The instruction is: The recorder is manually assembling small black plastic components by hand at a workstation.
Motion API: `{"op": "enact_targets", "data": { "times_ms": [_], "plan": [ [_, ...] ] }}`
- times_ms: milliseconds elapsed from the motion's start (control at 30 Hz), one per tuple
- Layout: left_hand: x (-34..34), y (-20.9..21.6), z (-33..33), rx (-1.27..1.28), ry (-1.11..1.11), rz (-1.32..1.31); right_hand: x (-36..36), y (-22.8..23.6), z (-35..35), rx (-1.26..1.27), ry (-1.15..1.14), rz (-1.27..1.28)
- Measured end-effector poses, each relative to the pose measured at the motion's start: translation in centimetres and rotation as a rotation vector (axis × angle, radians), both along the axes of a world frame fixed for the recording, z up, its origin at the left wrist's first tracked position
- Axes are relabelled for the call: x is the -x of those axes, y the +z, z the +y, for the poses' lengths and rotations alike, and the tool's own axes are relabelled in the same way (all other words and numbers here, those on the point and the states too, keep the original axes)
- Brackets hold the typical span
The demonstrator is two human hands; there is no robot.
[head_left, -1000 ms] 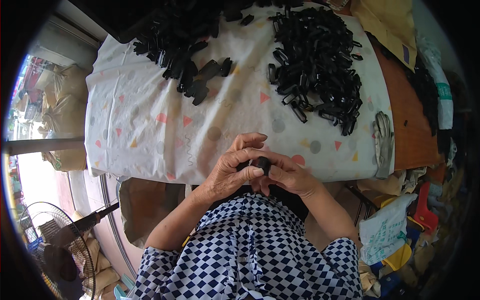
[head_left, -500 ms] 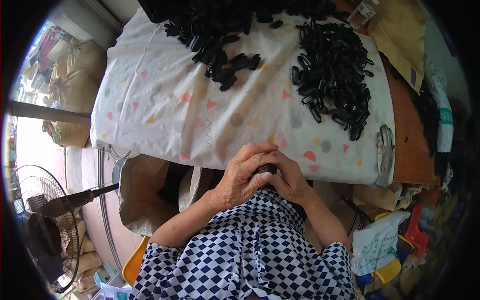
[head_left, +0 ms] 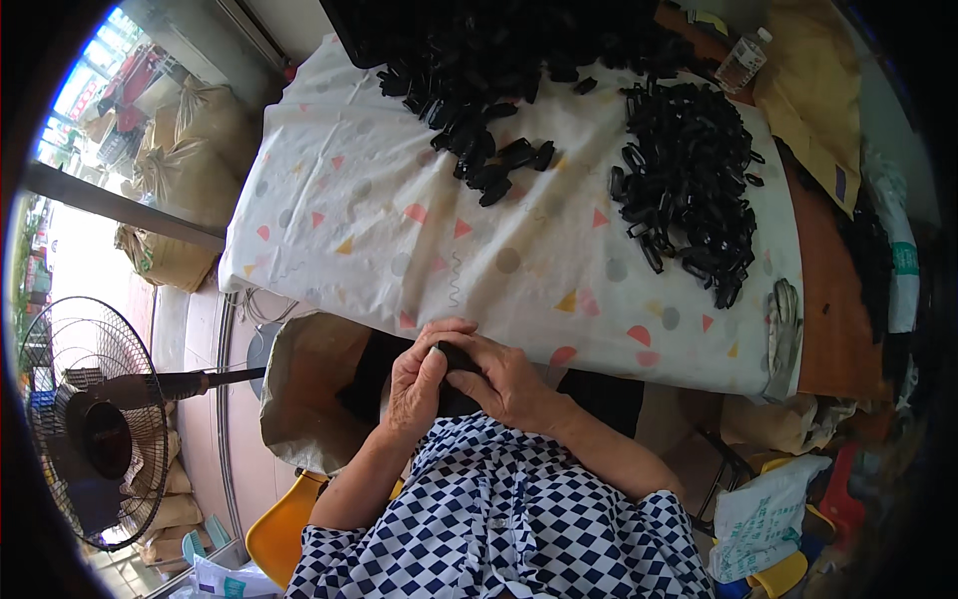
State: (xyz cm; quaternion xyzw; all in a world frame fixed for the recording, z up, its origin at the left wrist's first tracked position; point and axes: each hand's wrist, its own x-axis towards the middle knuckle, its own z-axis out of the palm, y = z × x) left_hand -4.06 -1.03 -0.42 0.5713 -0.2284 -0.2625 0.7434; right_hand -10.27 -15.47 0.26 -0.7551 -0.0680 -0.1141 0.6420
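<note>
Just off the near edge of the table, my left hand point(head_left: 411, 387) and my right hand point(head_left: 507, 387) are closed together round a small black plastic piece point(head_left: 456, 359). Fingers and thumbs cover much of it, so its full shape is hidden. On the patterned tablecloth point(head_left: 379, 225) lie two heaps of similar black pieces. One heap point(head_left: 469, 120) spreads from the far middle toward me, with a few loose pieces at its tip. The other heap point(head_left: 689, 180) sits to the right; some of its pieces look like hollow oblong frames.
A pair of pale gloves point(head_left: 783, 324) lies at the table's right edge. At the far right stands a plastic bottle point(head_left: 743, 60) beside brown paper point(head_left: 813, 90). Below the table on the left is an open sack point(head_left: 299, 399), with a fan point(head_left: 95, 429) further left.
Both hands have moved left and slightly down with the black piece, toward the open sack. The whole view has shifted, so the table appears further right and lower.
</note>
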Motion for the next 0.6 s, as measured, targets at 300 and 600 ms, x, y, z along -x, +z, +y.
{"op": "enact_targets", "data": {
  "times_ms": [300,600],
  "plan": [
    [0.7,0.3,-2.7,0.073,-0.120,0.060,1.5,-0.1,-2.3,0.184,-0.077,-0.022],
    [2.4,0.0,-1.3,-0.238,0.007,0.200,2.1,0.8,-4.4,0.639,-0.042,-0.032]
  ]
}}
